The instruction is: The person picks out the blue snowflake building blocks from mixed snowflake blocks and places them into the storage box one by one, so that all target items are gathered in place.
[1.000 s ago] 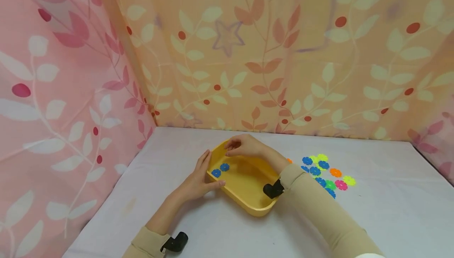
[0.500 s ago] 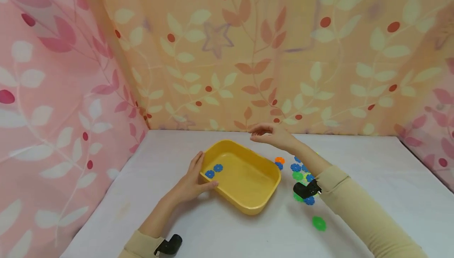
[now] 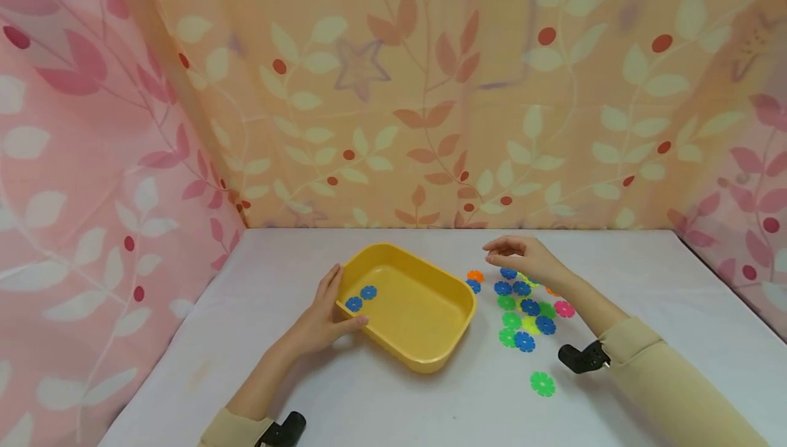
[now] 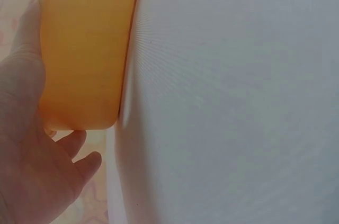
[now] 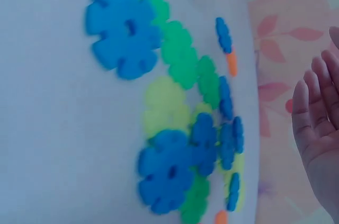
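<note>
A: Where are we standing in the work?

B: By our reading, we're pausing between placings. Two blue discs (image 3: 368,292) are lying in the tray (image 3: 408,314), towards its left end. To the tray's right, a loose pile (image 3: 529,307) of blue, green, yellow, orange and pink ones is covering part of the surface (image 3: 393,406). One green disc (image 3: 543,384) is sitting apart, right of the tray and nearer us.

A: What are our grips doing?

B: Our left grip (image 3: 320,317) is holding the tray at its left end, thumb resting over the near rim, fingers spreading along the outer wall. Our right grip (image 3: 525,255) is hovering right of the tray, over the far side of the pile, fingers loosely bent and having hold of nothing we're seeing.

A: So what is the next move calling for?

B: Probably a fingertip pinch. Some discs are overlapping, so we're judging that a careless lift could drag a neighbour.

A: Are we reading any writing?

B: None. The tray is looking plain, and the curtain (image 3: 307,126) behind it is showing leaves, dots and star shapes, no words we're making out.
</note>
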